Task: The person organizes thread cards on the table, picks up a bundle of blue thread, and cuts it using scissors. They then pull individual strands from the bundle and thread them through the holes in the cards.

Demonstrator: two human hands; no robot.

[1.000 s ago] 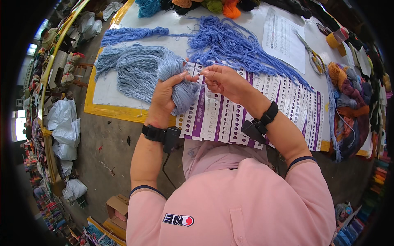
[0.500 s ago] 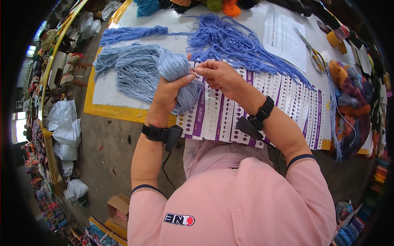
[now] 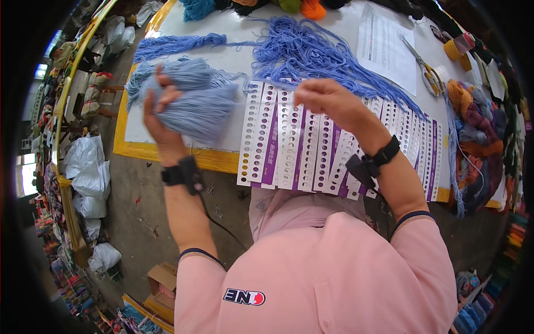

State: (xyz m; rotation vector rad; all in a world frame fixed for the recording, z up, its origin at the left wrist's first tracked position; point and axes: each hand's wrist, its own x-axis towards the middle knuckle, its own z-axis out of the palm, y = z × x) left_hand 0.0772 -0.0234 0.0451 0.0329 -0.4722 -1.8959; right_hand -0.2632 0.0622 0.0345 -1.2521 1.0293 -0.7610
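On the tabletop (image 3: 233,23) lies a row of punched cards (image 3: 289,147). Left of the cards, the left hand (image 3: 160,119), blurred, touches a pale blue skein (image 3: 206,114); a faint strand (image 3: 266,103) stretches from it to the right hand (image 3: 329,101), pinching above the cards. Beyond the cards lie deeper blue yarn (image 3: 300,53), a printed sheet (image 3: 386,50) and scissors (image 3: 429,79).
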